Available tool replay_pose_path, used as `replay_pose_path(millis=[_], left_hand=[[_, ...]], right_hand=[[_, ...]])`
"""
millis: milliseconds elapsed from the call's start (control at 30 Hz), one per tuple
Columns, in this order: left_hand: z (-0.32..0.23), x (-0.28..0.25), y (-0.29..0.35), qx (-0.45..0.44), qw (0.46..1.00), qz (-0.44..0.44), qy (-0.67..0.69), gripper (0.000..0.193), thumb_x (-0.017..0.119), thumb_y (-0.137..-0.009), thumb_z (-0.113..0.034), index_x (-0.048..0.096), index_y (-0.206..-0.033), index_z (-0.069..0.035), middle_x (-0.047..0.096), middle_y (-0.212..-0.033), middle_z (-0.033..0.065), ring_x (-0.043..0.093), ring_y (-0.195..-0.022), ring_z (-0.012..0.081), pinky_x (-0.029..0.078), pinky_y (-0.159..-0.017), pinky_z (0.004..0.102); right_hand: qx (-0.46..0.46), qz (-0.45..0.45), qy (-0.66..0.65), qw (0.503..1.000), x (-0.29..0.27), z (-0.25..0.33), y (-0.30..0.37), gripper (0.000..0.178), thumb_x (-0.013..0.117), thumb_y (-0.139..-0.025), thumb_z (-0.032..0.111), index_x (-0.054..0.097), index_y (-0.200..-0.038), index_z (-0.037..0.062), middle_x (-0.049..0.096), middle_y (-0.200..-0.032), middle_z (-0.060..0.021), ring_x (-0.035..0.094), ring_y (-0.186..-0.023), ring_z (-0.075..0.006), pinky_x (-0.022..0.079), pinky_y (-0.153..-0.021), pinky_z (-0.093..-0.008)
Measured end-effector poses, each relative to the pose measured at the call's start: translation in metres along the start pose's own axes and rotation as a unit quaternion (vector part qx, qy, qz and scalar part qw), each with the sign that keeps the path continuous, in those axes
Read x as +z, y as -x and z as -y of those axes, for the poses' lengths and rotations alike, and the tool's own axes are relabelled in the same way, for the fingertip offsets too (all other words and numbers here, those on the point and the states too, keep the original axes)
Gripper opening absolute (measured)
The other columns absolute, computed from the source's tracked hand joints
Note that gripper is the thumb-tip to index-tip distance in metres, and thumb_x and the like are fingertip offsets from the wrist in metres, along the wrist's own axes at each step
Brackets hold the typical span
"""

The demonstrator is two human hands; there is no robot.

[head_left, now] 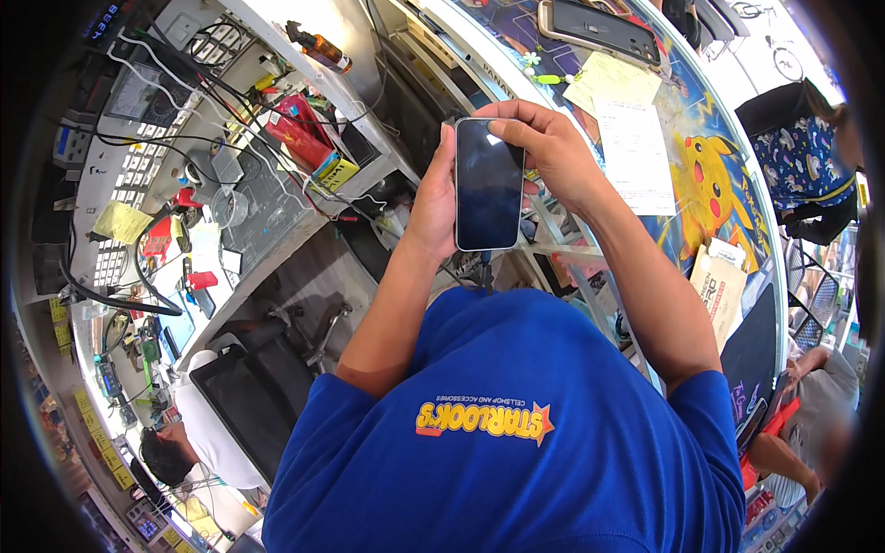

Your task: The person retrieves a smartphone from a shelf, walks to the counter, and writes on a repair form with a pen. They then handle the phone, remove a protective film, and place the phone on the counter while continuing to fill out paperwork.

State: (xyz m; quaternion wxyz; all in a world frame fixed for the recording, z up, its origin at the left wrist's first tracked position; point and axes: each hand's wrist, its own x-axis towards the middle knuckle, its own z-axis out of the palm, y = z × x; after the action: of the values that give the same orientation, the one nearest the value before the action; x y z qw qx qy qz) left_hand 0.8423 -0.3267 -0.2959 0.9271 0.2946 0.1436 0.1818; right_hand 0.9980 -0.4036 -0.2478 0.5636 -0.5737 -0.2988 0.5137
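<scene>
A smartphone (489, 189) with a dark screen and a pale metal frame is held upright in front of my blue shirt. My left hand (433, 205) wraps its left edge, the thumb lying along that side. On the upper right corner rests the thumb of my right hand (544, 143), which grips the phone from the right with its other fingers mostly behind it. The screen shows only a small bright reflection near the top.
On the right, a glass counter (678, 74) carries paper sheets (636, 152), another phone (599, 32) and a flat box (719, 286). A cluttered workbench (277, 244) with cables and tools stands left. A person (221, 419) sits lower left; other people (811, 415) are at the right.
</scene>
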Motion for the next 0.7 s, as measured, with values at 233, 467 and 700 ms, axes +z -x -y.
replay_pose_path(millis=[233, 467, 700], left_hand=[[0.0014, 0.0016, -0.0009, 0.011, 1.0, -0.004, -0.007, 0.083, 0.032, -0.108, -0.073, 0.058, -0.141, -0.001, 0.072, -0.123, 0.0183, 0.078, -0.099, 0.0346, 0.067, -0.086, 0.0464], [0.0043, -0.0018, -0.0016, 0.008, 1.0, -0.01, -0.024, 0.085, 0.033, -0.107, -0.074, 0.058, -0.14, 0.0, 0.072, -0.122, 0.0184, 0.078, -0.099, 0.0343, 0.067, -0.085, 0.0457], [0.0038, 0.0079, 0.0046, 0.002, 0.999, -0.025, -0.03, 0.082, 0.033, -0.108, -0.073, 0.05, -0.151, -0.005, 0.07, -0.125, 0.0159, 0.077, -0.1, 0.0313, 0.066, -0.084, 0.0394]], right_hand=[[-0.009, 0.0, -0.002, 1.0, -0.0013, -0.0038, -0.0027, 0.023, 0.065, -0.106, 0.021, 0.072, -0.122, 0.0067, 0.07, -0.083, 0.0033, 0.058, -0.061, -0.0014, 0.037, -0.044, -0.0198], [-0.008, 0.005, -0.001, 1.0, -0.0027, -0.0069, -0.0032, 0.025, 0.066, -0.105, 0.023, 0.073, -0.121, 0.0065, 0.07, -0.087, 0.0033, 0.058, -0.062, -0.0016, 0.038, -0.046, -0.0196], [0.018, 0.004, 0.049, 0.999, -0.0034, -0.0023, -0.0006, 0.029, 0.067, -0.104, 0.026, 0.073, -0.124, 0.0055, 0.071, -0.098, 0.0015, 0.063, -0.082, -0.0043, 0.048, -0.063, -0.0222]])
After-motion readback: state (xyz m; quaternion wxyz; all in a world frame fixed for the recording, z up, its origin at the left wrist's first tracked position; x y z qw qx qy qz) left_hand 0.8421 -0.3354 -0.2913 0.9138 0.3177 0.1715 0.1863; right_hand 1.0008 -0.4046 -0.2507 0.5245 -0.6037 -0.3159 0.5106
